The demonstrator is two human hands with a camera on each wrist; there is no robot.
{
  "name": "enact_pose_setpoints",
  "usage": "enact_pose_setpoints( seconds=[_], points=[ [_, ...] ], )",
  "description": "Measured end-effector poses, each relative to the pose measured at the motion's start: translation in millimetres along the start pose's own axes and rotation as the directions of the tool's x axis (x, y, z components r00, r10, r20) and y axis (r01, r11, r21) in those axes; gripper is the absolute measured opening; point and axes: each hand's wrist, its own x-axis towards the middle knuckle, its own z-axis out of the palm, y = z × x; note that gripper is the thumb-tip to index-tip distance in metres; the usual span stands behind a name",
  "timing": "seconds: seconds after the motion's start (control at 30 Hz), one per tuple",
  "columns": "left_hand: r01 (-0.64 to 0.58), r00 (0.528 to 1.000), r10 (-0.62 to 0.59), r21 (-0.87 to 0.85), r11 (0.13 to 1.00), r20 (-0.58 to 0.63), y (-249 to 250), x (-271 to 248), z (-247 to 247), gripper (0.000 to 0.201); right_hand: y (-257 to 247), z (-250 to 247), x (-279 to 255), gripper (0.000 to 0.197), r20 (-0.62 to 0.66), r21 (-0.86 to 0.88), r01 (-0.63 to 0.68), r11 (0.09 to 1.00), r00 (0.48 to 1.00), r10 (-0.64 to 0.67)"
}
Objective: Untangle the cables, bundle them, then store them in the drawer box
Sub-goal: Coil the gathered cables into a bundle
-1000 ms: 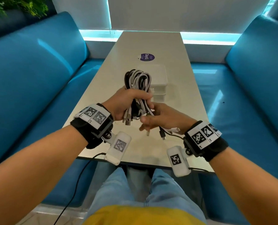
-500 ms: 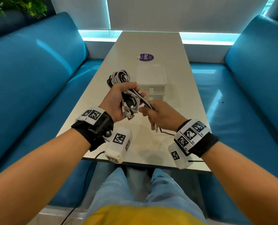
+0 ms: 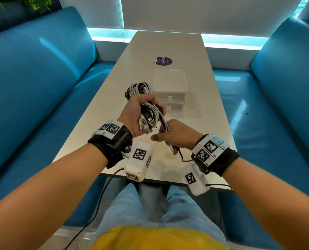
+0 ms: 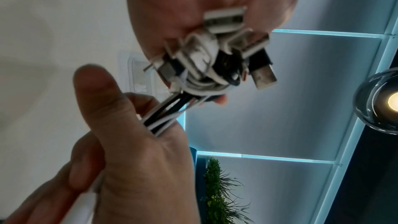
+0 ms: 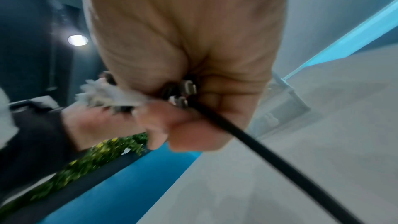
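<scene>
My left hand [image 3: 139, 112] grips a bundle of white and black cables [image 3: 141, 91] above the table; its loops stick out past the fingers and several USB plugs [image 4: 228, 54] hang from the palm side. My right hand [image 3: 175, 136] is fisted round a few strands [image 4: 165, 117] that run taut from the bundle, with small plugs [image 5: 183, 94] and a black cable [image 5: 269, 156] coming out of the fist. The white two-drawer box [image 3: 170, 89] stands closed on the table just beyond both hands.
The long pale table [image 3: 168, 44] carries a round purple sticker [image 3: 162, 61] behind the box. Blue sofa seats [image 3: 38, 83] flank both sides. A black sensor cable [image 3: 96, 204] hangs down from my left wrist past the table's near edge.
The left hand has tipped the bundle from upright to lying over, away and left. The right hand has closed on the loose strands and pulled them toward me.
</scene>
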Motion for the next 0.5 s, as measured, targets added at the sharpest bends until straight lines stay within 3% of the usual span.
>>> enact_pose_setpoints(
  seconds=[0.1,0.17,0.27,0.4,0.5],
  points=[
    [-0.081,0.987,0.088,0.061,0.995,-0.137,1,7,-5,0.028,-2,5,-2,0.026,-0.142,-0.181,0.076,0.98,0.985,-0.103],
    [-0.146,0.952,0.188,0.179,0.973,-0.243,1,10,-7,0.021,-4,5,-3,0.021,-0.222,-0.315,0.083,0.945,0.962,-0.159],
    [-0.19,0.888,0.318,0.366,0.911,-0.333,0,13,-7,0.019,-10,-3,-4,0.01,-0.247,-0.431,0.067,0.9,0.95,-0.189],
    [-0.194,0.833,0.424,0.53,0.825,-0.355,2,14,-7,0.023,-26,-17,-8,0.011,-0.192,-0.509,0.086,0.857,0.959,-0.21],
    [-0.178,0.842,0.451,0.635,0.752,-0.297,1,11,-6,0.024,-33,-26,-8,0.01,-0.19,-0.492,0.134,0.86,0.948,-0.256]
  ],
)
